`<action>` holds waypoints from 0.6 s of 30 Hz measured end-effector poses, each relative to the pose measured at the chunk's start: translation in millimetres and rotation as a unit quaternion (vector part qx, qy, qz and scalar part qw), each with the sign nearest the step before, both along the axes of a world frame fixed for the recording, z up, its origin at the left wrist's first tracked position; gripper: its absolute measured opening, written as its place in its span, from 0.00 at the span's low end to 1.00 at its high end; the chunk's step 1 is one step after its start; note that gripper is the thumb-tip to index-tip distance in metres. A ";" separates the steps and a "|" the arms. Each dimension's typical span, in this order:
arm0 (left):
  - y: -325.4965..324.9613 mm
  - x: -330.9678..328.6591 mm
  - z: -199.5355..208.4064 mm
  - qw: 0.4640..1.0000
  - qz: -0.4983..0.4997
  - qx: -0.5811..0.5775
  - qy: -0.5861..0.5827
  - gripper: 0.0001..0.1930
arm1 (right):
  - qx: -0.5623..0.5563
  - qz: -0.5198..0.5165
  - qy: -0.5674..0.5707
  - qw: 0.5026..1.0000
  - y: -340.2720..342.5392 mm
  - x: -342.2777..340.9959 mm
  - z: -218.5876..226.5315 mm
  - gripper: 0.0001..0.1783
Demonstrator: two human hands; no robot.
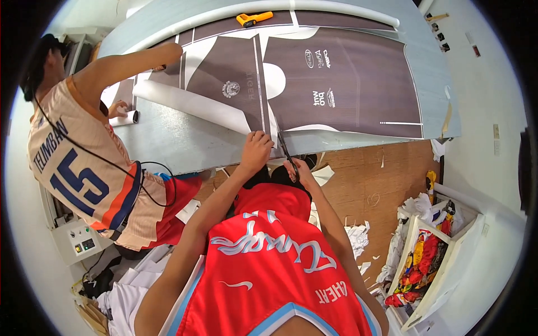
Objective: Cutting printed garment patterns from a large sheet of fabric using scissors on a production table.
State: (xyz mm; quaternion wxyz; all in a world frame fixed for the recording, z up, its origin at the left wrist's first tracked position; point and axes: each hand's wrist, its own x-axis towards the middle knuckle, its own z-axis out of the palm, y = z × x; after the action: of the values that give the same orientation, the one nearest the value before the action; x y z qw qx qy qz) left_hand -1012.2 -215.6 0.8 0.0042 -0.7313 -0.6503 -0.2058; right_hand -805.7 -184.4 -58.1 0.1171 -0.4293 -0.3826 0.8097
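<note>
A large sheet printed with dark grey shirt-shaped panels (364, 84) lies across the table. My left hand (258, 150) is closed on the sheet's near edge, beside the white gap between two panels. In my right hand (301, 172) is a pair of dark scissors (285, 148), pointing away from me, with the blades at the sheet's edge in that gap. My fingers wrap the scissors' handles below the table edge. Left of my left hand, a white rolled-over part of the sheet (190, 103) curls over the print.
A co-worker (89, 162) stands at the left, one hand by a small roll (129, 118). A yellow-orange tool (254, 19) rests at the table's (196, 148) far side. Paper scraps (357, 238) litter the brown floor. At right stands a white bin of colourful cloth (426, 263).
</note>
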 end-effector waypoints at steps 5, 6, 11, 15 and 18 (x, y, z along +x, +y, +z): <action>-6.9 1.0 4.0 1.000 0.004 -0.006 0.008 0.06 | -0.007 0.008 -0.022 1.000 -6.0 4.7 10.1 0.18; -8.7 0.6 3.5 1.000 0.004 -0.009 0.010 0.06 | -0.008 0.011 -0.024 1.000 -6.8 4.0 13.2 0.17; -11.5 4.6 4.8 1.000 0.011 -0.020 0.022 0.07 | -0.032 -0.012 0.013 0.999 -5.2 2.9 6.2 0.16; -14.1 3.3 4.0 0.999 0.021 -0.029 0.022 0.07 | 0.028 0.005 -0.018 0.999 -2.5 -3.7 16.4 0.18; -11.5 2.7 5.0 0.999 0.017 -0.024 0.027 0.07 | 0.066 0.013 -0.040 0.997 -0.1 -7.7 18.6 0.18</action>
State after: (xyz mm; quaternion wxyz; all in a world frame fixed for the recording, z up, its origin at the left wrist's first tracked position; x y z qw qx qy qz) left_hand -1009.6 -227.0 5.7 0.0077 -0.7253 -0.6672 -0.1697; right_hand -813.4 -184.4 -39.5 0.1195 -0.4477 -0.4454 0.7661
